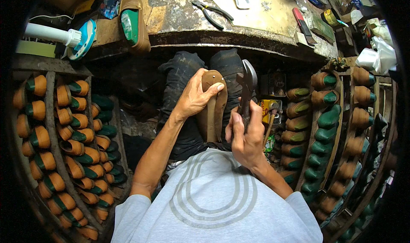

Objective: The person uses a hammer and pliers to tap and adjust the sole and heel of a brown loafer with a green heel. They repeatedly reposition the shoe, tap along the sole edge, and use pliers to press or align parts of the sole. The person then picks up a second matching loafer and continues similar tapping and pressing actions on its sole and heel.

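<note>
Between my knees, a brown shoe piece (211,115) stands with its flat sole side facing up, and two small pale nail heads show near its far, rounded end. My left hand (198,93) is closed round that far end from the left, thumb lying across the top below the nails. Just right of the shoe, my right hand (245,134) grips lasting pincers (246,87) with a dark, curved metal head. The head points up and away, apart from the shoe. My fingers hide most of the pincers' handles.
Ahead stands a worn workbench (171,23) with black-handled pliers (212,13), a brown shoe with green lining (133,23) and a red-handled knife (302,23). Racks of brown and green shoes line the left (51,149) and right (318,140). A yellow box (268,106) sits beyond my right hand.
</note>
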The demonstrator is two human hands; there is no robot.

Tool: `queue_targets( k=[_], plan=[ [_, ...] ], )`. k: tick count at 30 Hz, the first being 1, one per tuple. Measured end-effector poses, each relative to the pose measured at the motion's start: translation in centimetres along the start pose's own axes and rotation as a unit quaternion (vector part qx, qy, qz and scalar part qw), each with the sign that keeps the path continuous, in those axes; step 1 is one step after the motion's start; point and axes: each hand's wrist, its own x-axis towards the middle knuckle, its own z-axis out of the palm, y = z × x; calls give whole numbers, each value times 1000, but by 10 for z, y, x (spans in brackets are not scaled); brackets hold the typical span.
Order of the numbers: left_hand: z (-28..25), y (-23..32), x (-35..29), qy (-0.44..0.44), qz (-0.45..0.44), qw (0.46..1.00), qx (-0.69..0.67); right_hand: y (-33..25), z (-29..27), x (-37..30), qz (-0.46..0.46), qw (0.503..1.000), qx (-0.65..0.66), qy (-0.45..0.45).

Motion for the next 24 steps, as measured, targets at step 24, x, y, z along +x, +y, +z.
queue_targets(
  k=[24],
  plan=[
    [9, 8, -23, 2, 46, 999, -3, 56, -66, -20, 57, 932, -353, -66]
  ],
)
